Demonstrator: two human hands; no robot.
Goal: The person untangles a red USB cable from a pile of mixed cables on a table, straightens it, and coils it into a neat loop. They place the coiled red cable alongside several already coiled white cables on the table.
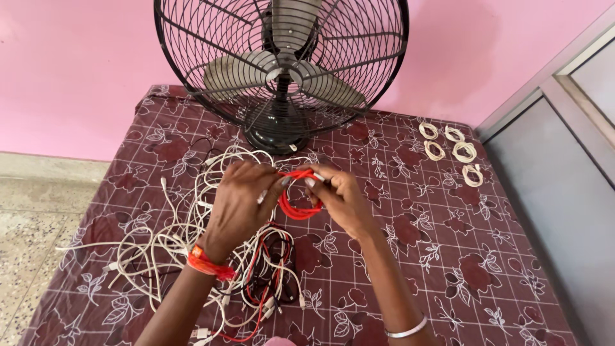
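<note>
Above a cable tangle [192, 243] at 8 o'clock, left hand [240, 202] and right hand [339, 198] fingers grip a red cable [296, 206] coil mid-frame above the bed [448, 243]; a loosened pinch could spring it open.

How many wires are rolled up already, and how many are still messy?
Five white coils lie tidy at the far right. The left hand and right hand hold a red cable, partly looped. A big tangled pile of white, black and red cables is left on the flowered cloth.
</note>
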